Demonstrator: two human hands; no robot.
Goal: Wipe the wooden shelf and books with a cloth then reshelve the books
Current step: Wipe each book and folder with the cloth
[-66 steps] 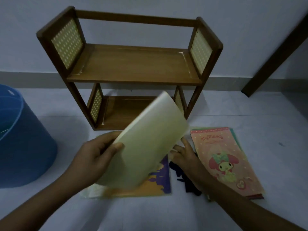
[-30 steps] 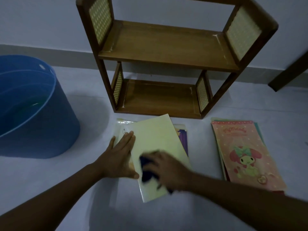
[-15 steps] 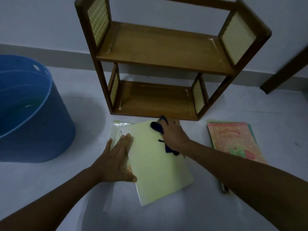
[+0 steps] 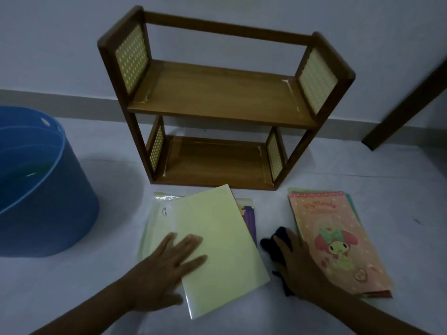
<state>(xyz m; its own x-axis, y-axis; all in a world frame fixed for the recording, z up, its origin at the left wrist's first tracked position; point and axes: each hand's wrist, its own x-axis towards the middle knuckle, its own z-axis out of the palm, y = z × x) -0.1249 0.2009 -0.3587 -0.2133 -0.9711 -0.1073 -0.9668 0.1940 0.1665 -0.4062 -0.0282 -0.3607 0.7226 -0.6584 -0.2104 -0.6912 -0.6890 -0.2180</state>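
Note:
A pale yellow book (image 4: 217, 243) lies on the floor on top of a small pile, with a purple cover (image 4: 250, 220) showing at its right edge. My left hand (image 4: 167, 267) rests flat on its lower left corner, fingers spread. My right hand (image 4: 296, 264) presses a dark blue cloth (image 4: 272, 243) onto the floor between the yellow book and a pink cartoon book (image 4: 336, 240), which tops a second pile. The wooden two-tier shelf (image 4: 217, 100) stands behind the books with both boards bare.
A big blue tub (image 4: 46, 189) sits on the floor to the left, close to the book pile. A grey wall with a skirting strip runs behind the shelf. A dark wooden post (image 4: 408, 100) leans at the far right.
My right hand has carried the cloth off the yellow book's top edge and down to the floor at the book's right side. My left hand slid further onto the cover.

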